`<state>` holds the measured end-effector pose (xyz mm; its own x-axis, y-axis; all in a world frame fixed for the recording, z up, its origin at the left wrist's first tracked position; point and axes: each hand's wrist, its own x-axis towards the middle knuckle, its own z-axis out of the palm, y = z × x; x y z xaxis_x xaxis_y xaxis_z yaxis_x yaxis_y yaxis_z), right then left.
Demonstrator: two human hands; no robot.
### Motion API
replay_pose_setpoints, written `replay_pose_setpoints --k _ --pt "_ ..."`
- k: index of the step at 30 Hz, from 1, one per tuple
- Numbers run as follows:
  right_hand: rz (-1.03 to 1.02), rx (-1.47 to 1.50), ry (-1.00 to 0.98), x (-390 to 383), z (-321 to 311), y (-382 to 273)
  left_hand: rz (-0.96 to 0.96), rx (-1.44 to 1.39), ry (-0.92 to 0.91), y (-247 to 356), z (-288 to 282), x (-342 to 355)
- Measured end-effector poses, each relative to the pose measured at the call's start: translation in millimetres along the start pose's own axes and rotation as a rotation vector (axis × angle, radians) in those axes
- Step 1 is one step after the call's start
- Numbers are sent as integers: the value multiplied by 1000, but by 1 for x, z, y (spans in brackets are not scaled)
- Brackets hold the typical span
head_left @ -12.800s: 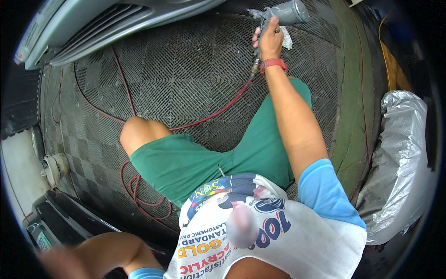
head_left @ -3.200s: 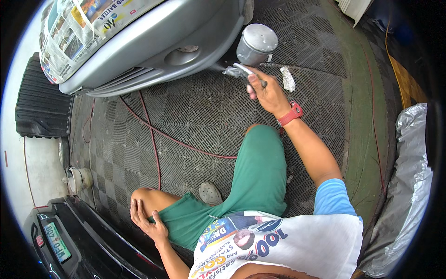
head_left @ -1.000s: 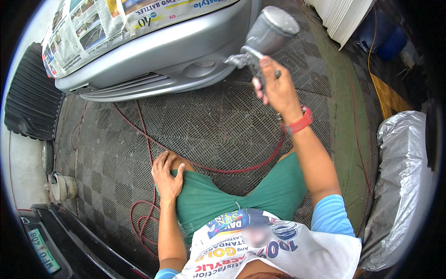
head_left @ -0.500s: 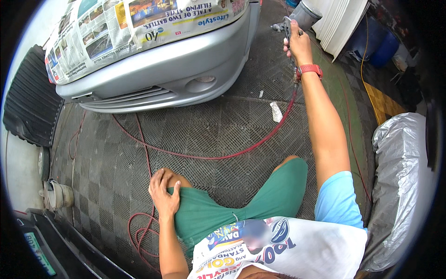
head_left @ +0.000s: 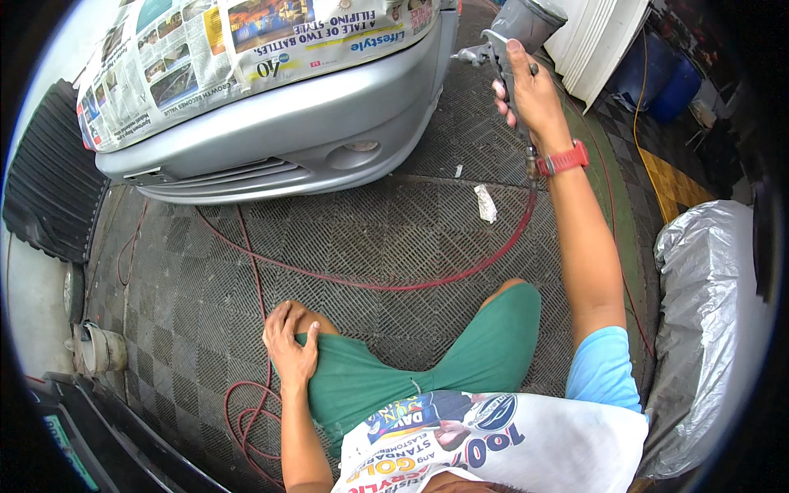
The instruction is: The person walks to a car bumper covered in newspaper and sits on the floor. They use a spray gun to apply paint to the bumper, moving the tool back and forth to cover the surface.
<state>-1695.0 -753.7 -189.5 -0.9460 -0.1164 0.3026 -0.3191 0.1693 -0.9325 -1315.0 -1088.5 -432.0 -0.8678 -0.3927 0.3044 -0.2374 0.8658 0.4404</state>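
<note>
My right hand (head_left: 538, 99) is wrapped round the handle of a grey spray gun (head_left: 500, 62), held out at the far right with my arm stretched. A grey cup (head_left: 530, 23) sits on top of the gun, and its nozzle points left toward the silver car bumper (head_left: 329, 107), apart from it. From the handle's lower end a red air hose (head_left: 394, 287) curves down and left across the floor. Resting on my left knee, my left hand (head_left: 292, 345) lies with fingers spread and holds nothing. Newspaper sheets (head_left: 189, 74) cover the car above the bumper.
A crumpled white scrap (head_left: 485, 204) lies on the dark ribbed floor mat (head_left: 370, 205). Coils of hose are beside my left leg. A pail (head_left: 105, 349) stands at the left, below a black ridged panel (head_left: 53, 172). Silver sheeting (head_left: 703, 329) and blue drums (head_left: 678, 86) are on the right.
My right hand has come slightly nearer with the spray gun, and the nozzle has shifted left toward the bumper. The hose has moved with it. My left hand stays on the knee.
</note>
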Motion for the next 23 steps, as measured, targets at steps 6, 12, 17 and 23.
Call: replay_pose_setpoints --k 6,12,17,23 --pt "-12 58 -168 -51 28 -34 10 -30 -21 4 7 8" --pt "-93 78 -376 -79 68 -56 30 -49 5 1 15 12" --pt "99 224 -416 -91 72 -45 14 -40 -9 1 14 13" --pt "26 146 -56 -106 34 15 14 -31 6 -8 10 8"
